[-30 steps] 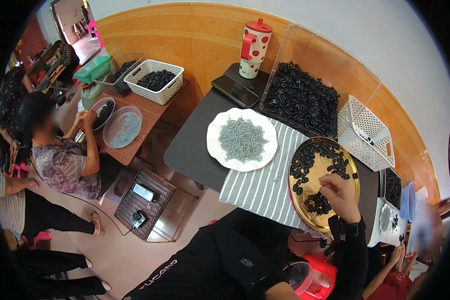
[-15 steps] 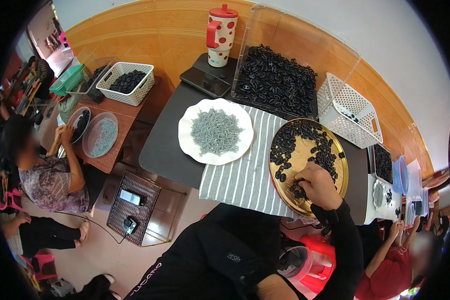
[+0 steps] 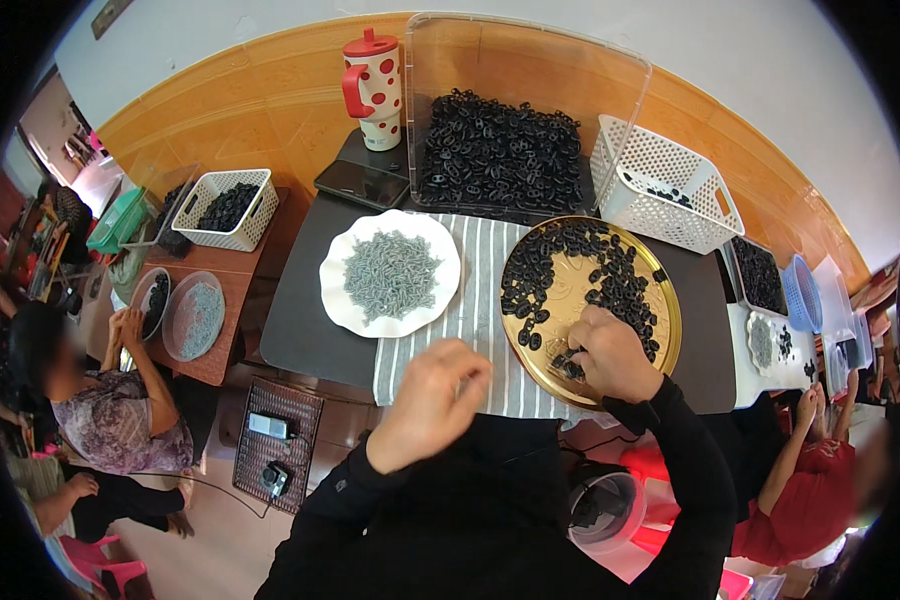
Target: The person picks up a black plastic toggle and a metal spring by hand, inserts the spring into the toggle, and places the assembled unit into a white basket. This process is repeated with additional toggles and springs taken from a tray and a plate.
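My right hand [image 3: 615, 350] is over the round gold tray [image 3: 570, 295], its fingertips pressed together at small black oval pieces [image 3: 568, 364] near the tray's front; what they pinch is hidden. My left hand [image 3: 432, 402] hovers above the near edge of a grey-and-white striped cloth [image 3: 485, 290], its fingers curled; nothing can be made out in them. Left of the tray, a white wavy-rimmed plate [image 3: 338, 318] carries a heap of small grey screw-like pieces [image 3: 392, 276]. More black oval pieces [image 3: 620, 280] lie around the tray's far and right sides.
Behind stand a clear bin [image 3: 530, 60] of black pieces and a white perforated basket [image 3: 670, 225]. A dotted tumbler [image 3: 378, 100] and a phone [image 3: 362, 184] are at the back left. People work at both sides; a wicker stand [image 3: 280, 425] is at lower left.
My left hand has come up from the lower edge to the cloth's near edge. The view has shifted, while my right hand stays at the tray's black pieces.
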The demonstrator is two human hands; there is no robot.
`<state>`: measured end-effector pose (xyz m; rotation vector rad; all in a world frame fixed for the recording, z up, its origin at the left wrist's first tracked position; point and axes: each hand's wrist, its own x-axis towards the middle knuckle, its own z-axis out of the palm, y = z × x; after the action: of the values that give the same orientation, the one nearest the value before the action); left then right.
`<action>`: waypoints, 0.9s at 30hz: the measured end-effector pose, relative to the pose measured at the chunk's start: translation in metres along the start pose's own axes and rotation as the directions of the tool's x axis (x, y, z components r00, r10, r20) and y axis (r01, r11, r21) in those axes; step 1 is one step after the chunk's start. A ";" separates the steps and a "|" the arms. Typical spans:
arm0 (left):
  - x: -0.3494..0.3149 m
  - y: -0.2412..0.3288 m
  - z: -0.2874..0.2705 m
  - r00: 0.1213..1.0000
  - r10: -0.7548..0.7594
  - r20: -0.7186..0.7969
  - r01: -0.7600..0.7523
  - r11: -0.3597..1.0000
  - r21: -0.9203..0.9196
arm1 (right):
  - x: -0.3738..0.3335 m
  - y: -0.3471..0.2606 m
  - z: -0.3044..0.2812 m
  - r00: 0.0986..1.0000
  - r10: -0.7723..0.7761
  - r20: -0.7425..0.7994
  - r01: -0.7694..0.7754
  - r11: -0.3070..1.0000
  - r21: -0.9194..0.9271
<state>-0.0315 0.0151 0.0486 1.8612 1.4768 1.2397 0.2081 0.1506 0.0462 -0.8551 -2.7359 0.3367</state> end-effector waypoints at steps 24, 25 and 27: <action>-0.004 -0.018 0.033 0.985 -0.062 -0.160 0.064 0.998 0.006 | -0.032 -0.079 0.022 0.894 0.348 -0.281 0.015 0.605 0.796; -0.006 -0.009 0.033 0.986 -0.063 -0.154 0.064 0.998 0.004 | -0.030 -0.085 0.029 0.860 0.409 -0.306 0.037 0.548 0.835; -0.009 0.004 0.036 0.991 -0.117 -0.071 0.104 0.981 -0.161 | -0.026 -0.095 0.037 0.842 0.429 -0.328 0.046 0.548 0.835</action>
<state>0.0007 0.0115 0.0310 1.6224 1.4579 1.3500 0.1679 0.0544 0.0341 -0.7965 -1.6447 1.1515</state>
